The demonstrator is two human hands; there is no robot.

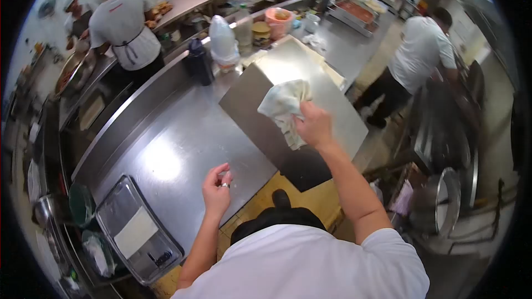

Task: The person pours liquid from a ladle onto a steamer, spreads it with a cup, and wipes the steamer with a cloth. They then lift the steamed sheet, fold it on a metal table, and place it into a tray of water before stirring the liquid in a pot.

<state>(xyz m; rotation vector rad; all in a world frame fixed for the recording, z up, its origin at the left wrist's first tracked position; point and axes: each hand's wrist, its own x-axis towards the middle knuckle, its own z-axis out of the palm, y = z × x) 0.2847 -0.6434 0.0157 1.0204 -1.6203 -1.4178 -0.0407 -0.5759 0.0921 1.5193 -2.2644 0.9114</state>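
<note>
Soft white cloth on smooth, glossy steel counter

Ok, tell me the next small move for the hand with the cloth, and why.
Probably sweep the white cloth further down the tilted steel panel toward its lower edge. The right hand presses the cloth at mid-panel, so the part below looks unwiped. The left hand hovers free above the steel counter.

No words, labels or numbers can be read — all too blurred

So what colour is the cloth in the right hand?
White cloth, gripped by the right hand; head view.
</note>
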